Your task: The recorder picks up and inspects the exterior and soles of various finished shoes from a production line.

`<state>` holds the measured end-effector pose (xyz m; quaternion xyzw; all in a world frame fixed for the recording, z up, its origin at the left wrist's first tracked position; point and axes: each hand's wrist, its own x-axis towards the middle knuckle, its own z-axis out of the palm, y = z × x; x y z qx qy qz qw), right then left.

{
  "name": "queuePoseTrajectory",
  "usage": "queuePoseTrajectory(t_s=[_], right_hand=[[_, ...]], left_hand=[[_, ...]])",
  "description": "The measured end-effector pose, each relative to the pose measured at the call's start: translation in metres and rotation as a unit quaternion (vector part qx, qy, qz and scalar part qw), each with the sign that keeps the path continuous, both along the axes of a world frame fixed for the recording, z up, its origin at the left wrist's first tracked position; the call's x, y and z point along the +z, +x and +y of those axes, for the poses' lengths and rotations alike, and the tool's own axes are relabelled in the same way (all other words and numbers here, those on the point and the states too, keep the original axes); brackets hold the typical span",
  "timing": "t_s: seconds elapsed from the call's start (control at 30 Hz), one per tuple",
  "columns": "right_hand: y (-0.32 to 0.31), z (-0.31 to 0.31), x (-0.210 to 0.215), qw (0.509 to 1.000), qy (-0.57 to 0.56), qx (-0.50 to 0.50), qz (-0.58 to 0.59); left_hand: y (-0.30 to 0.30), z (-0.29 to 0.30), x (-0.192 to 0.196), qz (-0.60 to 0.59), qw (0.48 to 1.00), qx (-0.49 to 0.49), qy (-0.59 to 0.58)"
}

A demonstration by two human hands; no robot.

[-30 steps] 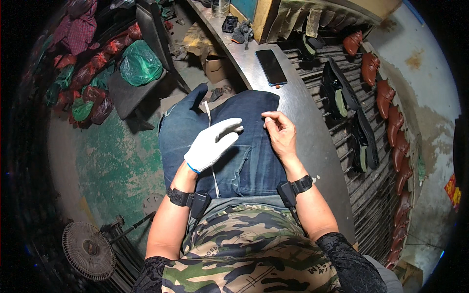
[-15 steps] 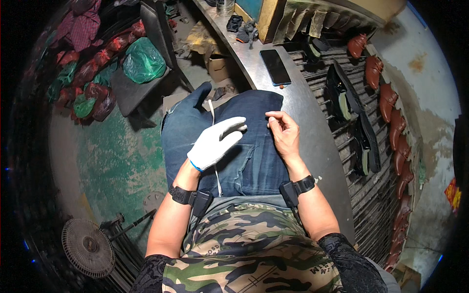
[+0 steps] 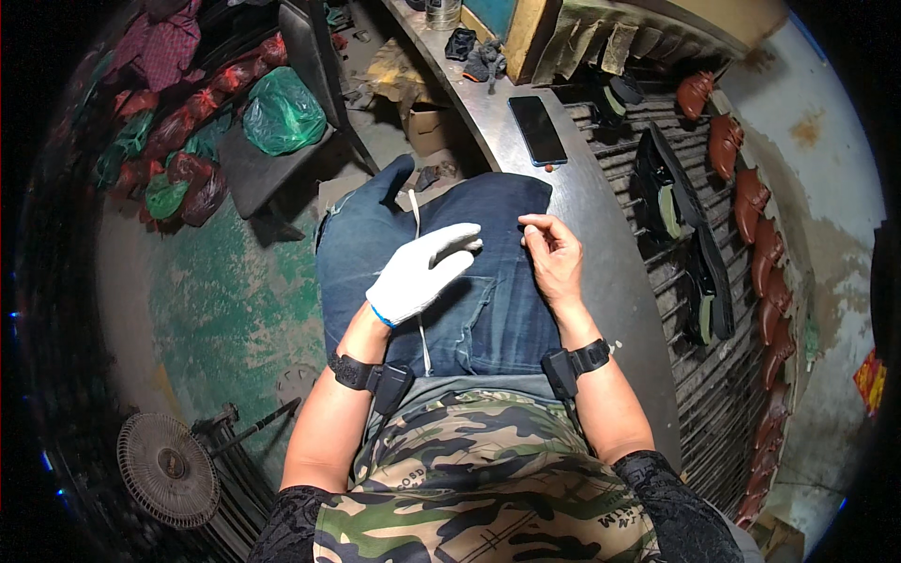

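The glove (image 3: 424, 272) is white. The jeans (image 3: 488, 310) are blue. The shirt (image 3: 479, 479) has green and brown camouflage. The bag (image 3: 280, 113) is green. The phone (image 3: 537, 129) is black.

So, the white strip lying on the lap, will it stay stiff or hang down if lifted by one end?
The white strip probably hangs limp: it follows the curve of the jeans. It looks thin and narrow, so likely very light.

A dark, blank-screened phone (image 3: 538, 129) lies flat on the grey metal counter (image 3: 601, 216), a slim black rectangle with a small red bit just beside its near corner. Below the counter's far end a small brown cardboard box (image 3: 430, 129) stands on the floor. At left, a knotted green plastic bag (image 3: 282, 113) sits on a dark seat, with red and green bags (image 3: 174, 164) heaped beyond.
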<state>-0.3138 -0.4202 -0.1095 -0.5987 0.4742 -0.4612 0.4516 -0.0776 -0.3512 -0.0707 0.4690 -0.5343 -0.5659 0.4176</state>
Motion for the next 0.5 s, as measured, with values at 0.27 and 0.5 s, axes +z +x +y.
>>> queuePoseTrajectory(t_s=[0.27, 0.5], right_hand=[[0.0001, 0.0004, 0.0012, 1.000, 0.005, 0.002, -0.004], [-0.0024, 0.0002, -0.0008, 1.000, 0.020, 0.007, 0.008]], left_hand=[[0.0000, -0.0001, -0.0024, 0.003, 1.000, 0.007, -0.020], [0.0011, 0.0006, 0.0005, -0.002, 1.000, -0.002, -0.011]])
